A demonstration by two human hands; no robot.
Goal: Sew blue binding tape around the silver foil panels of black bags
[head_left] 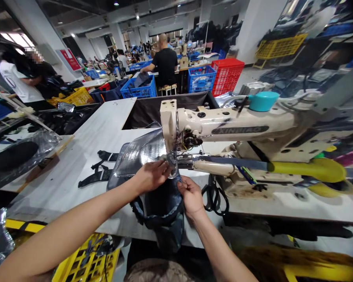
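Note:
A cream sewing machine point(229, 126) stands on the white worktable point(85, 152), its arm reaching left to the needle. Under the needle lies a dark blue and silver fabric bag piece point(141, 152), hanging over the table's front edge. My left hand point(151, 175) pinches the fabric just left of the needle, fingers closed. My right hand point(191, 196) grips the fabric's edge just right of and below the needle, fingers curled.
Black scissors point(214, 197) lie right of my right hand. Black straps point(98, 170) lie left on the table. A yellow crate point(86, 262) sits below the front edge. Blue and red crates point(214, 76) and seated people fill the back; a person stands far left.

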